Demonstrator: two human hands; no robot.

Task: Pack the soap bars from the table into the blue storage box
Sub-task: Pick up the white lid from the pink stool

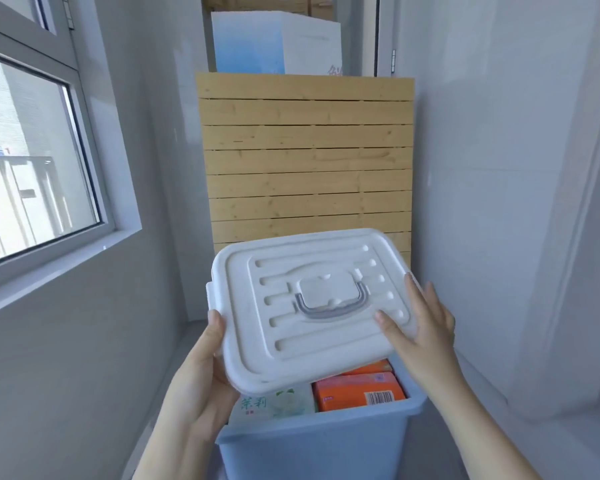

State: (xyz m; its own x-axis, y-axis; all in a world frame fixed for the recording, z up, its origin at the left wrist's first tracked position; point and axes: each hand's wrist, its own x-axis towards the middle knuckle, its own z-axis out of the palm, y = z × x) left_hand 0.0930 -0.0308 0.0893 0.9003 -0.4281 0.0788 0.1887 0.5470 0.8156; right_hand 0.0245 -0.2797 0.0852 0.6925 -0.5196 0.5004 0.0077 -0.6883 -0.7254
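Observation:
The blue storage box (312, 448) stands low in the middle of the view. Inside it lie an orange-wrapped soap bar (359, 391), a second orange one (369, 368) behind it, and a white-and-green soap pack (274, 405) on the left. A white lid (312, 306) with a grey handle hovers tilted over the box, covering its far part. My left hand (201, 379) grips the lid's near-left corner. My right hand (420, 330) holds the lid's right edge, thumb on top.
A slatted wooden panel (305, 157) stands upright just behind the box, with a white-and-blue carton (274, 46) beyond it. A window (32, 150) with a sill is on the left wall. A grey-white wall closes the right side.

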